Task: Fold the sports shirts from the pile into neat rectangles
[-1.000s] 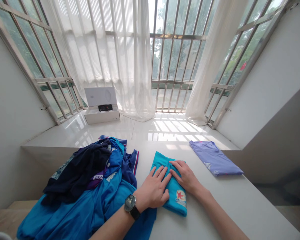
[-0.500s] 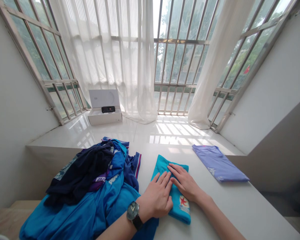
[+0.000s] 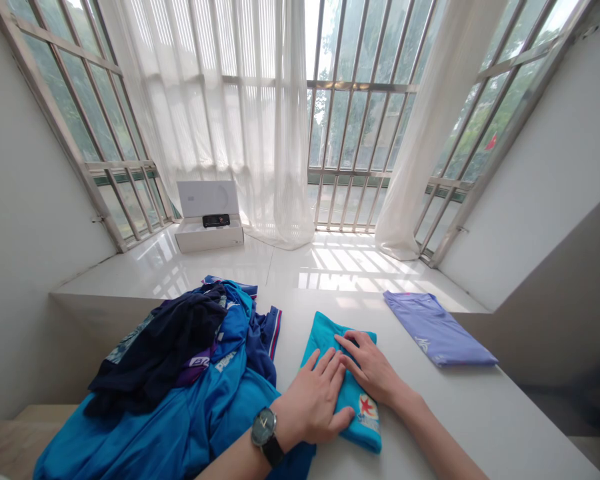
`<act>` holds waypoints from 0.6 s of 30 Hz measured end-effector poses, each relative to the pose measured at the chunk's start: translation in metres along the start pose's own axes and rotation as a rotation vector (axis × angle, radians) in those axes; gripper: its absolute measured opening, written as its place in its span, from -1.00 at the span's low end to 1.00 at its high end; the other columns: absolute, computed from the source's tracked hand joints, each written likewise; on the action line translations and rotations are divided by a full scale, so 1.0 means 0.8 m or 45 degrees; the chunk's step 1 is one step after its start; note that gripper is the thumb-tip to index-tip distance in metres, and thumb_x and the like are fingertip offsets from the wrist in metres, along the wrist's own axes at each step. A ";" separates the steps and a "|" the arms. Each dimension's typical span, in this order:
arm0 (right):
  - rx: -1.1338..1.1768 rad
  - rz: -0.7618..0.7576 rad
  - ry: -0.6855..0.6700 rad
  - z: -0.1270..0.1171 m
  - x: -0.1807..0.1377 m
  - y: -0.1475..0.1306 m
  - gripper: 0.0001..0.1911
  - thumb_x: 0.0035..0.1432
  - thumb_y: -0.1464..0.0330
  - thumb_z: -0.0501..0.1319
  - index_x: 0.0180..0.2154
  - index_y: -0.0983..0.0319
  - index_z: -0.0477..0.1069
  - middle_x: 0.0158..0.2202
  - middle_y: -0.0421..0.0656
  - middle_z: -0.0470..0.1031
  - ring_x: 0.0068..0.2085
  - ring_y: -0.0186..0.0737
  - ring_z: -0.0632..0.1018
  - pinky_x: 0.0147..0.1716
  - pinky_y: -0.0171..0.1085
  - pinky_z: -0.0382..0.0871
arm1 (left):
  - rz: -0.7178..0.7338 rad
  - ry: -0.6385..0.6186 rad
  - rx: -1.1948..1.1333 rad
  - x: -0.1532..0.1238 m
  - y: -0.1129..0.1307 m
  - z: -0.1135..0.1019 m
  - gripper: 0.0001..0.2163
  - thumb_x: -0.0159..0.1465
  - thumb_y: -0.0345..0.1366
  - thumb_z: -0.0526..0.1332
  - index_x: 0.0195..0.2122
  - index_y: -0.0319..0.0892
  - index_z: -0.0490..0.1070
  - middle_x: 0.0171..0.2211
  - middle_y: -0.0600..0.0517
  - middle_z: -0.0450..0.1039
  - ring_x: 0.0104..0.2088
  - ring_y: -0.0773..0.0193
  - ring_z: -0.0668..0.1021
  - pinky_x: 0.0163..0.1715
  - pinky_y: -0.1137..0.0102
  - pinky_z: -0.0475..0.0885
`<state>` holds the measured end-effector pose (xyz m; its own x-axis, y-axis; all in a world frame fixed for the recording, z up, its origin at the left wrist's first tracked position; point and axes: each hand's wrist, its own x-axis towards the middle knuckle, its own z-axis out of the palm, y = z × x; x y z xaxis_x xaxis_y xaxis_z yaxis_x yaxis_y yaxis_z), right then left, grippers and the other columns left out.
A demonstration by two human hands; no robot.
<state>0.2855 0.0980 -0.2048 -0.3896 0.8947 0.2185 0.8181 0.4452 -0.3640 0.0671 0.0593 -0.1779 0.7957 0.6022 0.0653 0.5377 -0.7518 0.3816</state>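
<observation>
A turquoise garment (image 3: pixel 363 437), folded into a narrow bundle with a red star print near its close end, lies on the white table (image 3: pixel 430 427). My left hand (image 3: pixel 320 400), with a watch on its wrist, rests flat across the middle of the bundle, fingers stretched out and thumb apart. On the bundle's right side, my right hand (image 3: pixel 373 367) touches the cloth with bent, spread fingers. The fingertips of both hands nearly meet. Part of the cloth is hidden under them.
Left of my hands is a loose heap of blue and dark clothes (image 3: pixel 180 373). A folded lavender garment (image 3: pixel 440 330) lies at the right. An open white box (image 3: pixel 209 237) holding a black device (image 3: pixel 216 221) stands on the window ledge (image 3: pixel 280 267), near sheer curtains (image 3: pixel 275 133).
My left thumb has spread outward over the cloth. The fingers of my right hand, flatter before, are now more bent. The garment has stayed in place.
</observation>
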 end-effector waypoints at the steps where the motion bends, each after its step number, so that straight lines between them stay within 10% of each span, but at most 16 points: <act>1: 0.001 -0.008 0.003 0.000 0.000 0.000 -0.45 0.38 0.03 -0.03 0.22 0.14 0.37 0.14 0.04 0.41 0.17 0.02 0.41 0.19 0.02 0.34 | -0.002 -0.004 -0.008 0.000 0.001 -0.001 -0.27 0.44 0.11 -0.20 0.41 -0.41 -0.06 0.42 -0.25 -0.10 0.42 -0.09 -0.06 0.38 0.05 -0.19; 18: 0.010 0.026 -0.020 0.008 0.001 0.004 -0.43 0.38 0.01 -0.04 0.24 0.12 0.35 0.24 0.02 0.31 0.23 0.03 0.36 0.23 0.02 0.29 | 0.021 0.010 0.015 0.000 0.001 -0.003 -0.16 0.37 0.25 -0.14 0.41 -0.41 -0.07 0.42 -0.27 -0.09 0.42 -0.09 -0.04 0.38 0.06 -0.18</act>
<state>0.2855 0.1004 -0.2116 -0.3799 0.9039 0.1967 0.8224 0.4273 -0.3756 0.0673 0.0593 -0.1752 0.8021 0.5920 0.0787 0.5280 -0.7645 0.3697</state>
